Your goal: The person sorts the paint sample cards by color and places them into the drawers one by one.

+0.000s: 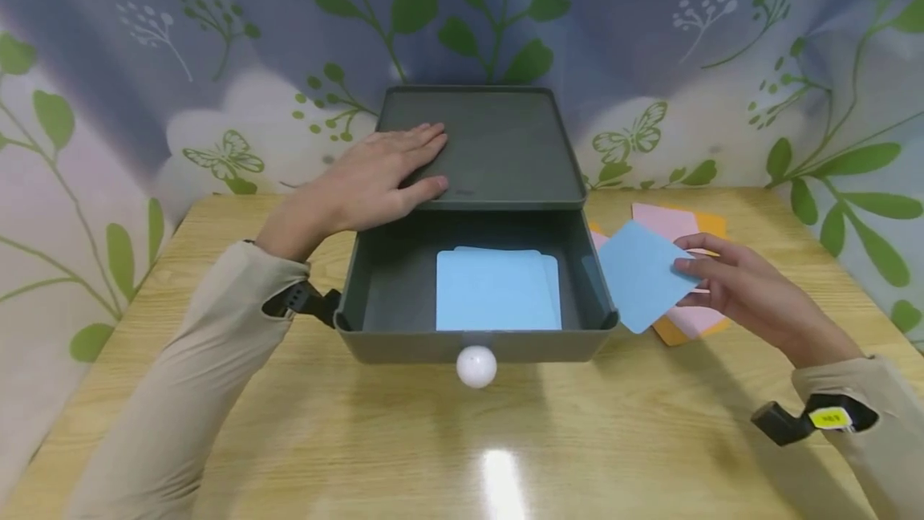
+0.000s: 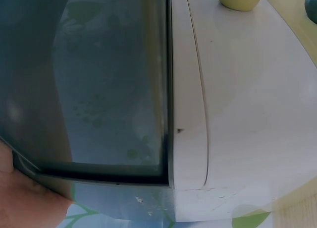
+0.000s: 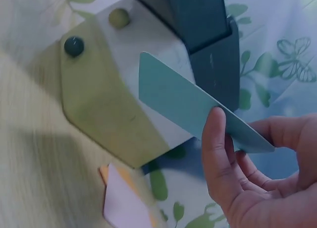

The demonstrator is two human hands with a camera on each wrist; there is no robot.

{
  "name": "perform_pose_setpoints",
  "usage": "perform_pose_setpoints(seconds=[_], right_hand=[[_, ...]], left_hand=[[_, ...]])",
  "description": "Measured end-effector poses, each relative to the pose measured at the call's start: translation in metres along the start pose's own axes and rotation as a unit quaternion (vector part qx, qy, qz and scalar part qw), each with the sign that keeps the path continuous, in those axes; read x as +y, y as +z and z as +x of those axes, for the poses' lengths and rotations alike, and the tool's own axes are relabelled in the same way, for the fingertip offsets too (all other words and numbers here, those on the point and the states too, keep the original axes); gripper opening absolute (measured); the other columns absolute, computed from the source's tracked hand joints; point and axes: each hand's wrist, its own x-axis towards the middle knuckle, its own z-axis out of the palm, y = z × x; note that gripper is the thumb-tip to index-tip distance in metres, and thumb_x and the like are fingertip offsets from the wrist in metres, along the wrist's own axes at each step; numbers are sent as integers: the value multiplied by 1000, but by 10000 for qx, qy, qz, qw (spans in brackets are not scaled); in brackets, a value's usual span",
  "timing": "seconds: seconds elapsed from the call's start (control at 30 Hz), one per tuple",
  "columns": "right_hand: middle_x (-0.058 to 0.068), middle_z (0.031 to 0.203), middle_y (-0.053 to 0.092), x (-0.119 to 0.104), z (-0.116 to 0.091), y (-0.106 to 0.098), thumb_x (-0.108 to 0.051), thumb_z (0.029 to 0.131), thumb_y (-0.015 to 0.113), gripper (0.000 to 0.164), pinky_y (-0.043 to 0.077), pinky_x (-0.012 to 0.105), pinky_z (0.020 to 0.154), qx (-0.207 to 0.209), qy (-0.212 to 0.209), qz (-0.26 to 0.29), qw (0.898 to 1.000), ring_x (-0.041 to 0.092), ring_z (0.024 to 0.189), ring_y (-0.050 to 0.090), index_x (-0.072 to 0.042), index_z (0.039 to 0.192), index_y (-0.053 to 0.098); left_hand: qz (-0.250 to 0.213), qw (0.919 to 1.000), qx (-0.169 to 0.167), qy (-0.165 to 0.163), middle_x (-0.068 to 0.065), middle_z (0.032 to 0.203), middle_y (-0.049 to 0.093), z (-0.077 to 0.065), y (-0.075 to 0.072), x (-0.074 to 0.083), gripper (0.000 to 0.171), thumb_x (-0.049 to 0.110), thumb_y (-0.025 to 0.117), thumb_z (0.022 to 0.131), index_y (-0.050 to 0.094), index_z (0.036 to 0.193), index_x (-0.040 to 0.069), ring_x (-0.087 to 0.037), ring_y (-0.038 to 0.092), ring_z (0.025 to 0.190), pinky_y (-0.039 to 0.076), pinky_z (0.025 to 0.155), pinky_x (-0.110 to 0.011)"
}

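Note:
A dark grey drawer (image 1: 361, 279) is pulled out from under a grey box top (image 1: 498, 147), with a white round knob (image 1: 476, 366) on its front. Several light blue cards (image 1: 498, 291) lie stacked inside it. My left hand (image 1: 368, 179) rests flat on the left part of the box top. To the right of the drawer, my right hand (image 1: 743, 287) pinches a light blue square card (image 1: 642, 275) between thumb and fingers. The card is held above pink cards (image 1: 664, 219) and orange cards (image 1: 711, 223) on the table.
In the right wrist view, white and yellowish tiers (image 3: 99, 84) sit below the grey one, with a dark knob (image 3: 74, 46) and a yellowish knob (image 3: 119, 18). A leaf-patterned curtain (image 1: 613, 38) hangs behind the wooden table (image 1: 404, 440).

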Motion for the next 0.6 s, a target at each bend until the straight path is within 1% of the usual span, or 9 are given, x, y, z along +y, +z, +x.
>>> perform_pose_setpoints(seconds=[0.17, 0.3, 0.43, 0.5, 0.6], right_hand=[[7, 103, 63, -10, -2, 5, 4, 101, 36, 27, 56, 34, 77, -90, -189, 164, 9996, 20, 86, 67, -7, 113, 56], [7, 105, 62, -15, -3, 6, 6, 100, 35, 30, 56, 35, 78, -78, -296, 488, 9983, 21, 88, 67, -7, 114, 58], [8, 108, 64, -20, -3, 7, 7, 101, 31, 36, 55, 35, 81, -198, -489, 875, 9948, 22, 92, 66, -6, 116, 60], [9, 111, 66, -23, -3, 7, 6, 101, 27, 39, 54, 35, 83, -344, -567, 1060, 9922, 23, 95, 67, -4, 118, 61], [9, 114, 66, -27, -5, 8, 5, 102, 24, 43, 54, 33, 85, -433, -631, 1314, 9884, 21, 98, 67, -1, 121, 62]], left_hand=[[5, 10000, 39, 17, -14, 159, 16, 0, 1, -1, 66, 41, 36, 103, 20, 152, 0, -28, 14, 147, 13, 117, -44], [9, 10000, 31, -19, -14, 159, 15, -1, 1, -1, 66, 41, 36, 103, 20, 152, 0, -28, 14, 147, 13, 117, -44], [15, 10000, 31, -44, -14, 159, 15, -2, 0, -1, 66, 41, 36, 103, 20, 152, 0, -28, 14, 147, 13, 117, -44], [20, 10000, 41, -27, -14, 159, 15, -2, 0, -1, 66, 41, 36, 103, 20, 152, 1, -27, 14, 147, 13, 117, -44], [43, 10000, 61, 0, -14, 159, 15, -1, 0, -1, 66, 41, 36, 103, 20, 152, 0, -27, 14, 147, 13, 117, -44]])
